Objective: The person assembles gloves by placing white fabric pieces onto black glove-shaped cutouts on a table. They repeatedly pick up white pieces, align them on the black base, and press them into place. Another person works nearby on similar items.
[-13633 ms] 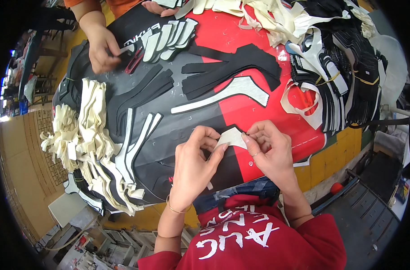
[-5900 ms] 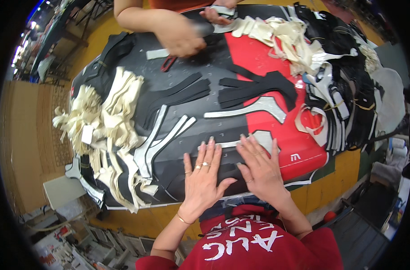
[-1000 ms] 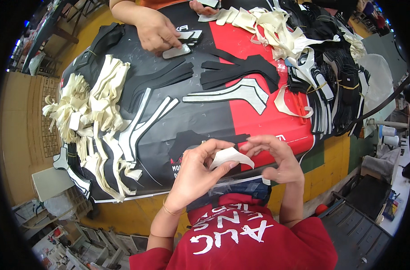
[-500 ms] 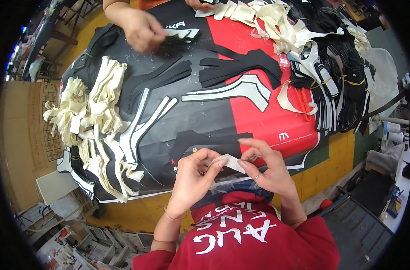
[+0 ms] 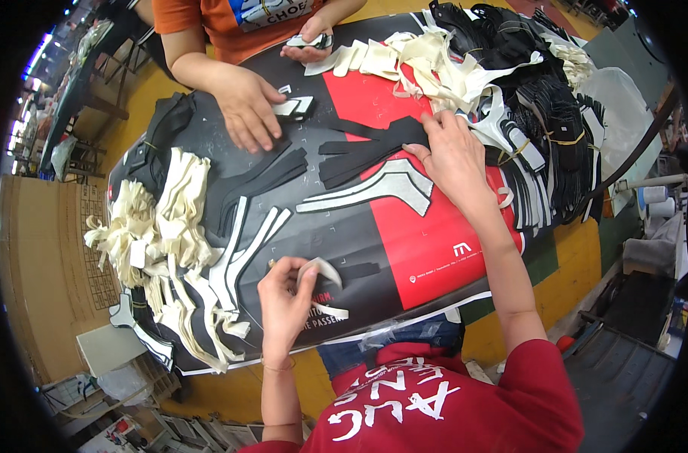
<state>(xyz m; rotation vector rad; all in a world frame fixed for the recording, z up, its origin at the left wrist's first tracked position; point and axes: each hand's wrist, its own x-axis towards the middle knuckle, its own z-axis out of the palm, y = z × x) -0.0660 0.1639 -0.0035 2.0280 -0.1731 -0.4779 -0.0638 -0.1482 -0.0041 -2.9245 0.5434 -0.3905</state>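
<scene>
My left hand (image 5: 287,298), near the front edge of the table, pinches a cream fabric strip (image 5: 328,273) between thumb and fingers. The strip curls up, and a pale tail hangs beside the palm. My right hand (image 5: 455,157) reaches across to the stack of black fabric pieces (image 5: 363,155). Its thumb and forefinger lie apart at the right end of the stack, which the hand partly hides. Just below lies a white curved piece with black edging (image 5: 374,192). A dark flat piece (image 5: 355,270) lies right of my left hand.
A co-worker's hand (image 5: 247,109) rests beside small black-and-white pieces (image 5: 295,108); the other hand (image 5: 313,41) holds similar ones. Cream strips (image 5: 181,204) heap at left, with white forked pieces (image 5: 246,249) beside them. Tied black bundles (image 5: 555,143) and cream scraps (image 5: 453,72) crowd the right.
My right hand has left the cream strip and moved up to the black stack. My left hand keeps the strip, a little further left. The co-worker's hand has moved off the small pieces.
</scene>
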